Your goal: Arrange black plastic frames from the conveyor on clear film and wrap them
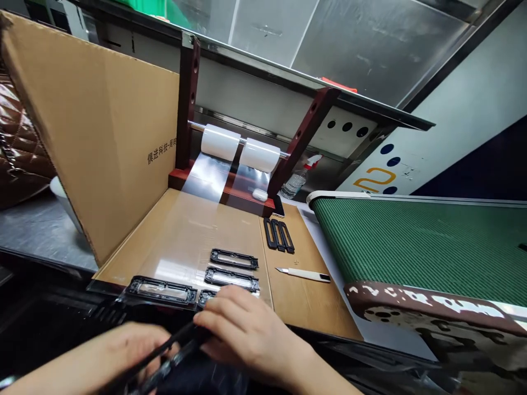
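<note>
My left hand [138, 346] and my right hand [242, 332] both grip a long black plastic frame [184, 333], held tilted in front of the cardboard's near edge. The left fingers wrap its lower part; the right fingers close over its upper end. Part of the frame is hidden by the fingers and slightly blurred. Just beyond, black rectangular frames with long openings lie on the cardboard: one at the left [162, 289], one behind my right hand [231, 278], one farther back [234, 259]. Another frame [206, 297] is partly covered by my right hand.
Two rolls of clear film [220, 142] hang on a rod in a dark red stand [247, 204]. Right of the frames lie a craft knife [304, 274] and black slotted pieces [279, 236]. A cardboard panel [102, 126] stands left; a green conveyor belt [420, 247] runs right.
</note>
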{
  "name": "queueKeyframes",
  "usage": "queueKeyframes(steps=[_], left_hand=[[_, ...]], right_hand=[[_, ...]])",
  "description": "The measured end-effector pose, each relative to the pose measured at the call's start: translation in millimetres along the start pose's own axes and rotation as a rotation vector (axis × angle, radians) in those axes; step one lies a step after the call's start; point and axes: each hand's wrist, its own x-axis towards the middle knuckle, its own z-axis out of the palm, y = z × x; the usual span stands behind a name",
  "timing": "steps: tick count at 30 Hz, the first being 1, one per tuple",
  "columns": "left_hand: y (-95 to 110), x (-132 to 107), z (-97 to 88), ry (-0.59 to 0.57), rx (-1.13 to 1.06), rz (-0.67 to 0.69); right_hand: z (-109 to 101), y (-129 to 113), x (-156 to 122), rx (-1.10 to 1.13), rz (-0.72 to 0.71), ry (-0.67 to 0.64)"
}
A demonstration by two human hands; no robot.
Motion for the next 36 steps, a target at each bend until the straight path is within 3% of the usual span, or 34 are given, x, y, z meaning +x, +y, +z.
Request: queueKeyframes(steps=[2, 3, 5, 6, 9, 14, 21, 36], left_hand=[[19.1, 14.4, -19.7, 0.238, -0.070, 0.124], [29.3, 23.4, -29.5, 0.474, -0.105, 0.226], [48.0, 41.9, -46.3, 0.580, -0.117, 0.265], [55.3, 49.8, -52.7, 0.587, -0.117, 0.243], [67.3, 62.7, -63.8, 0.465, -0.112, 0.107], [65.2, 58.1, -71.2, 0.293, -0.067, -0.024], [64.8, 58.8, -76.4, 0.281, -0.050, -0.037], [61.4, 61.0, -80.6, 0.232, -0.031, -0.070]], right_hand=[[-1.1, 7.7, 2.3, 0.019, 0.146, 0.065], [0.0, 12.4, 4.0, 0.024, 0.230, 0.098], [6.0, 22.3, 8.7, 0.029, 0.356, 0.150], [10.7, 26.8, 11.5, 0.030, 0.395, 0.161], [27.3, 35.7, 19.3, 0.049, 0.471, 0.140], [48.4, 39.4, 23.0, 0.099, 0.506, 0.062], [61.3, 41.9, 22.9, 0.107, 0.508, 0.007], [68.6, 41.1, 27.9, 0.117, 0.513, -0.014]])
